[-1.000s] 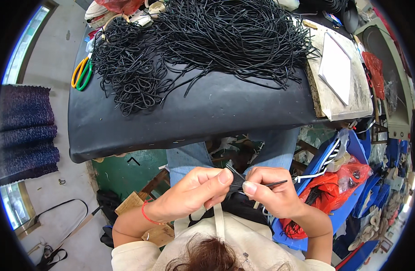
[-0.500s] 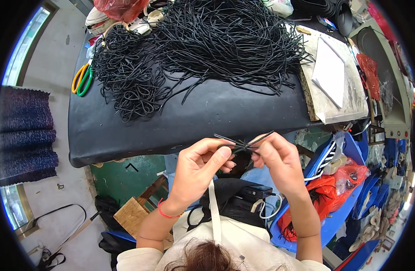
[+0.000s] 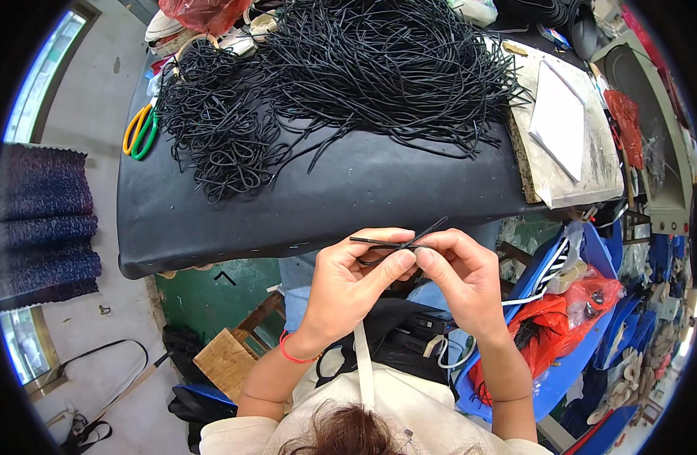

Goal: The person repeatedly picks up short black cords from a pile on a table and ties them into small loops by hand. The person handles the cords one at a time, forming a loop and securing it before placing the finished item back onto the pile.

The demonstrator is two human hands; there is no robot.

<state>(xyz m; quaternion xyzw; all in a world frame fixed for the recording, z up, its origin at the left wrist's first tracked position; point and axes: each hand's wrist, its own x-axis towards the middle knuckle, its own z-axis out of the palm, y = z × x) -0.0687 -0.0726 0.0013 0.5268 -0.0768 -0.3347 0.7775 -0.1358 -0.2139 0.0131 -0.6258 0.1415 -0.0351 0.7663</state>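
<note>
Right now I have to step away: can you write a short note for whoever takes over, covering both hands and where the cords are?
Left hand: pinching a short black cord at chest height.
Right hand: pinching the same cord from the other side, thumbs nearly touching.
The cord is crossed between the fingertips; whether a knot is finished cannot be told.
Loose cords heaped on the black table; a curlier pile at its left, scissors beside it.
</note>
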